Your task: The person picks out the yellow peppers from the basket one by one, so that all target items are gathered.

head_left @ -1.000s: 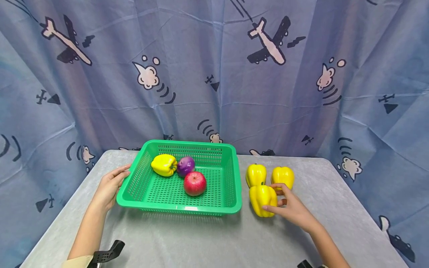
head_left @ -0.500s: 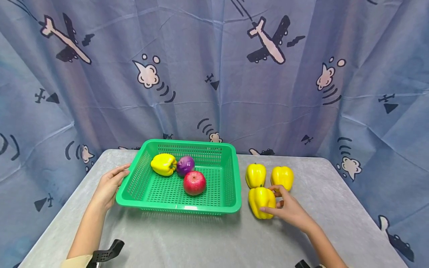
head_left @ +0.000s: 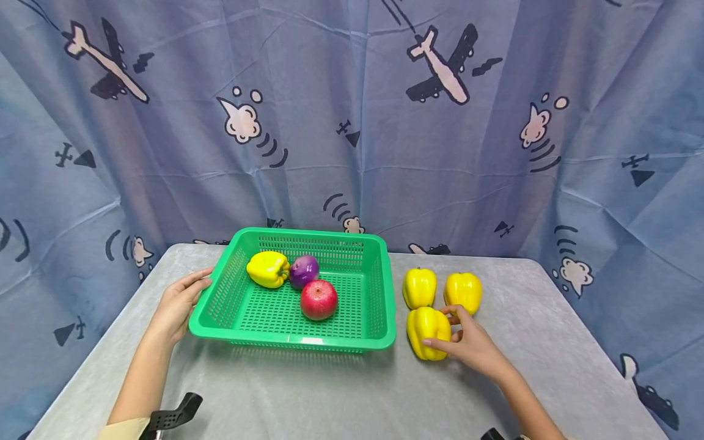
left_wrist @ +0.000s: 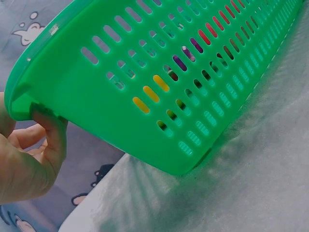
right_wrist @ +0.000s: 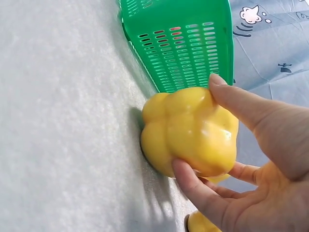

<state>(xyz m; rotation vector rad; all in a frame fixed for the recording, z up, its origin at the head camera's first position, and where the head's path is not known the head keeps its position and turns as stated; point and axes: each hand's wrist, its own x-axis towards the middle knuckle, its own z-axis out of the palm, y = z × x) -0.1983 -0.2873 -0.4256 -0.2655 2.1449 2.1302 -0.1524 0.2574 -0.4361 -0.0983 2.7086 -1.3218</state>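
A green plastic basket (head_left: 242,336) stands on the grey table. Inside it lie a yellow bell pepper (head_left: 267,269), a purple onion (head_left: 304,271) and a round red fruit (head_left: 319,300). My left hand (head_left: 178,305) holds the basket's left rim, with fingers curled under its lip in the left wrist view. To the right of the basket, my right hand (head_left: 473,343) grips another yellow bell pepper (right_wrist: 188,135) between thumb and fingers. This pepper stands close to the tabletop; the right wrist view does not clearly show whether it touches.
Two more yellow bell peppers, one (head_left: 420,288) behind the gripped one and one (head_left: 463,292) behind the right hand, stand on the table (head_left: 308,397). A blue curtain (head_left: 308,122) printed with planes hangs along the table's back edge.
The pepper in my right hand has shifted slightly toward the table's front and to the left, away from the pepper behind it. My left hand keeps its place on the basket rim.
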